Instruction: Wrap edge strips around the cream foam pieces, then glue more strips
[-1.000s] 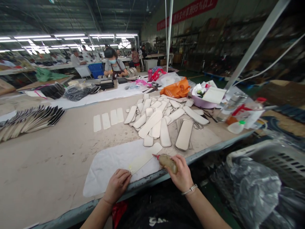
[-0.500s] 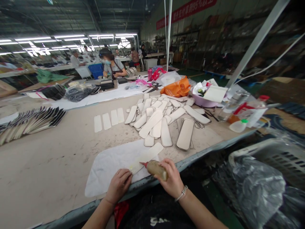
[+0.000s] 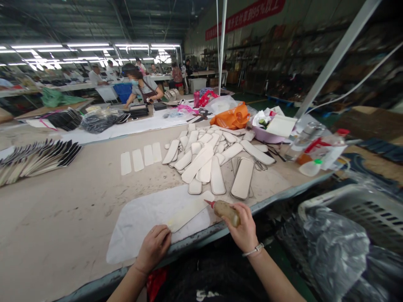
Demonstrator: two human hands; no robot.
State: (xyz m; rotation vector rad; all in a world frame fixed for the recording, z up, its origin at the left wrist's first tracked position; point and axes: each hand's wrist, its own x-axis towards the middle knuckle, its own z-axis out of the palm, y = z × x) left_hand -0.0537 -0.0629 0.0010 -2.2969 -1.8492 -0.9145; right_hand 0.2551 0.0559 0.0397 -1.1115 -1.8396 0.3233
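Observation:
My right hand is wrapped round a brownish squeeze bottle with a red nozzle. The nozzle's tip points left, close to the far end of a long cream panel with rounded corners. A yellowish wet patch shows near the panel's lower left end. There my left hand grips the panel's near edge, its fingers closed together. Beneath the panel lies a white cloth on the table. Beyond it is a heap of similar cream panels with dark edges.
Several small cream pieces lie in a row left of the heap. A fanned stack of panels sits far left. Scissors, a purple basin and bottles are at right. A grey crate stands beside the table.
My right hand has moved the bottle right and away along the panel, from near its middle to its far end. My left hand stays at the near end. The yellowish patch shows more.

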